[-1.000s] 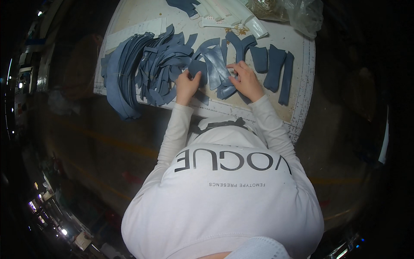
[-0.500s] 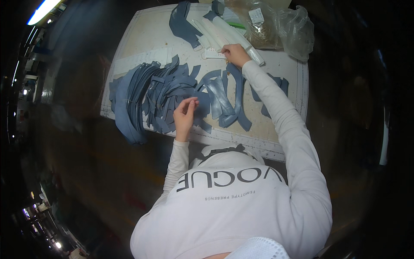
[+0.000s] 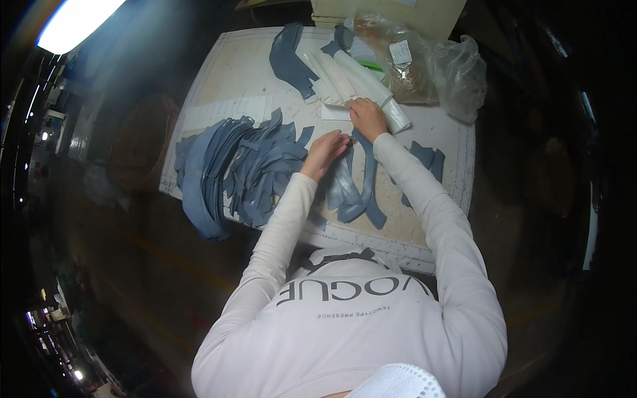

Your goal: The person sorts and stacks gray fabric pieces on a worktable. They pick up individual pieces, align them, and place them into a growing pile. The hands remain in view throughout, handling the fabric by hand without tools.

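On pale cutting mat (image 3: 225,73), blue strips (image 3: 245,172)

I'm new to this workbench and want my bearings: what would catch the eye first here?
First, the fanned heap of blue-grey curved strips spread over the left half of the pale work board. Next, the two hands at its middle: the left hand resting on a few loose strips, the right hand farther back against long white pieces. Behind those sits a crumpled clear plastic bag.
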Available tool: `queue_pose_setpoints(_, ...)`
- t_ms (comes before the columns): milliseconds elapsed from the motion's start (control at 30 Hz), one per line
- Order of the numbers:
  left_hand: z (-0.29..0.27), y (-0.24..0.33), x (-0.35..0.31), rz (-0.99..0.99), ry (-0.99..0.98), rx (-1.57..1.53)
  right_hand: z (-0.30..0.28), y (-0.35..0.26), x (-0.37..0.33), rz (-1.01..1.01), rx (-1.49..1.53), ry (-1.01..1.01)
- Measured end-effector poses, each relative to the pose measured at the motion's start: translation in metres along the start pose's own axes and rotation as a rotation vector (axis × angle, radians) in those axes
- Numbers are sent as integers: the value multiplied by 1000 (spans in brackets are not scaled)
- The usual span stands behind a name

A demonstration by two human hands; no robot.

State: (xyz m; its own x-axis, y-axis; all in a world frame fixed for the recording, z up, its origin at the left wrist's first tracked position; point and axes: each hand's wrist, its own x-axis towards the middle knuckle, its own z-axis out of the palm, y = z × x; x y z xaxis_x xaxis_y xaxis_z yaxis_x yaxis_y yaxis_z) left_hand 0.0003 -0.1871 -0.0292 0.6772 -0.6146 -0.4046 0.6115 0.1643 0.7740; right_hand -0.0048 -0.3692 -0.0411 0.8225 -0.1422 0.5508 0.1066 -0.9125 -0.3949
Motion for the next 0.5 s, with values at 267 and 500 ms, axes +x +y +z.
queue_pose_setpoints(267, 10, -12, 88, 37, 247, -73, -7, 0, -10, 61, 319, 12)
queue_pose_setpoints(500, 5, -19, 89, 124, 200, -31, 6, 14, -9, 85, 442, -28)
